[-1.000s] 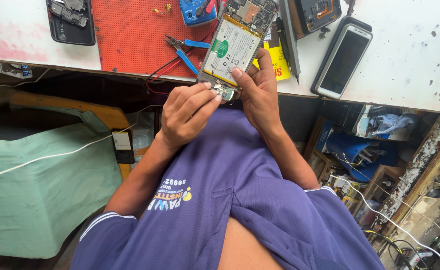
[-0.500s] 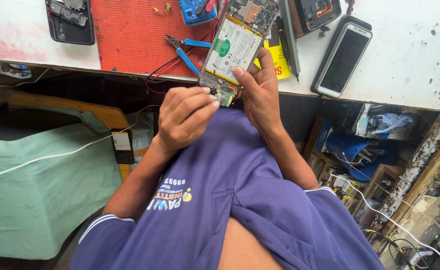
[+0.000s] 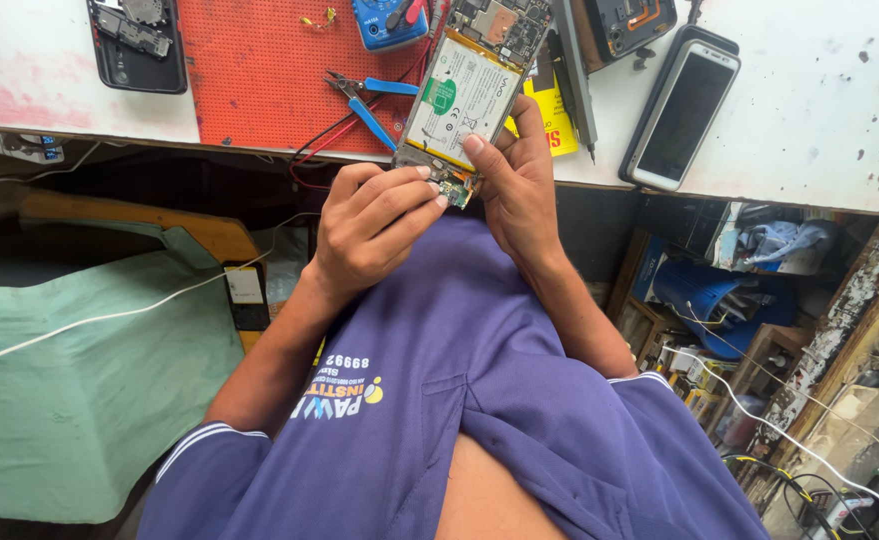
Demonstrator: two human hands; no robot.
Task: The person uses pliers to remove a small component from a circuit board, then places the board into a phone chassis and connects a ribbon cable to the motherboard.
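Glossy glass phone (image 3: 681, 112) on stained, matt bench (image 3: 819, 120).

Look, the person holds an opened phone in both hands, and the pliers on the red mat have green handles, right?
Not quite. The head view shows the pliers on the red mat have blue handles, not green. The rest is right: the left hand and right hand both hold the opened phone.

Opened phone (image 3: 469, 90) top cut off by frame edge, lower board hidden behind left hand (image 3: 374, 225) fingertips, multimeter (image 3: 389, 20) partly cropped, small component indistinct.
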